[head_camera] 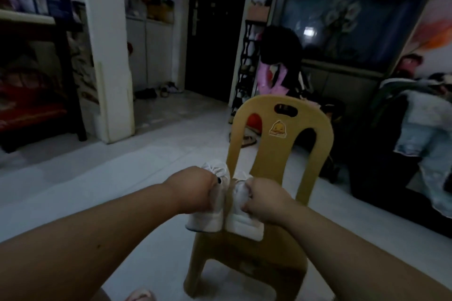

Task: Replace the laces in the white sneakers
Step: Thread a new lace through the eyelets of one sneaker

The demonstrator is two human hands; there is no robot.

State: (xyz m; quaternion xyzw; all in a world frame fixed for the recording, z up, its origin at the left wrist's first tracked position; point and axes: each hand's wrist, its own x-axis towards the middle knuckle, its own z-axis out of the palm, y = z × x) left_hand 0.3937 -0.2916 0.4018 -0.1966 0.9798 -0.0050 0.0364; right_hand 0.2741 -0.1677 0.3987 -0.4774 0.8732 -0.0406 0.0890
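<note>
Left hand (195, 188): fingers curled down and closed around the upper of the left white sneaker (208, 219), about at its lacing part.
Right hand (265, 204): fingers also curled, gripping the top of the right white sneaker (245, 226) (the fingertips themselves are hidden under the knuckles).
Sneakers: directly under both hands, side by side and almost touching, standing on the seat of a small tan plastic chair (274, 154).
Laces: too blurred to tell whether any are in the eyelets.
Handling: I judge the shoes light, with a soft upper that folds under the fingers and a stiffer sole. They may slide on the smooth seat.
Where to hold: at the heel collar or at the sides beside the eyelets, so that the tongue is not covered.
Beyond the hands: a duck sticker (277, 128) on the chair back.
Around: a pale tiled floor (122, 178).
</note>
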